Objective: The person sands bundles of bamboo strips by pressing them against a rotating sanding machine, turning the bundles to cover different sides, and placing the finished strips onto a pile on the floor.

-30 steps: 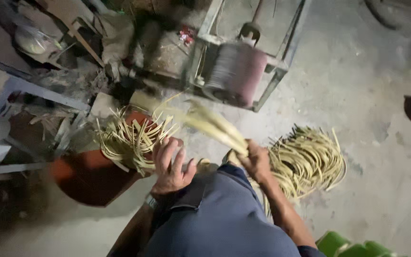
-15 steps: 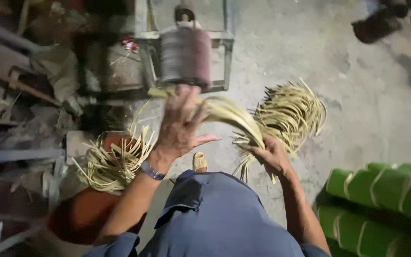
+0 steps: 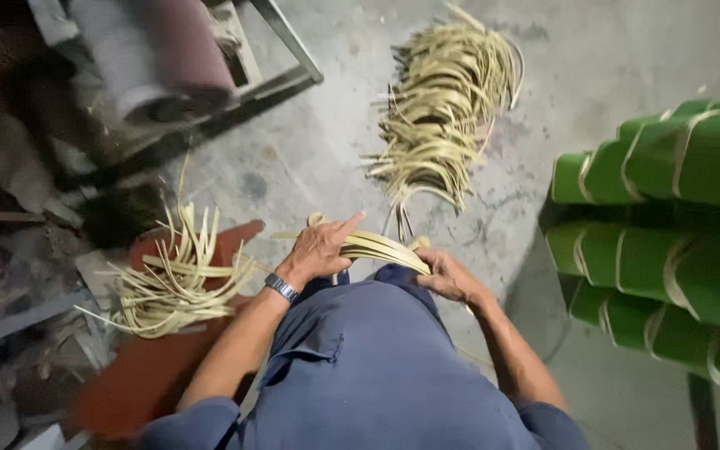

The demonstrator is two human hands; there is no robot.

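My left hand (image 3: 320, 248) lies over a small bundle of pale curved strips (image 3: 381, 247) held above my knee, index finger pointing out along it. My right hand (image 3: 446, 275) grips the bundle's right end. A wristwatch (image 3: 281, 287) sits on my left wrist. A loose heap of the same strips (image 3: 168, 279) rests on a reddish-brown stool (image 3: 147, 375) to my left. A larger pile of strips (image 3: 443, 108) lies on the concrete floor ahead.
A sanding machine with a belt drum (image 3: 156, 54) in a metal frame stands at the upper left. Dark clutter and scrap fill the left side. Green curved panels with pale edges (image 3: 668, 242) are stacked on the right.
My left hand came down from the raised, spread position onto the bundle. The view swung right and lower, so the machine sits further left and the green stack is larger.
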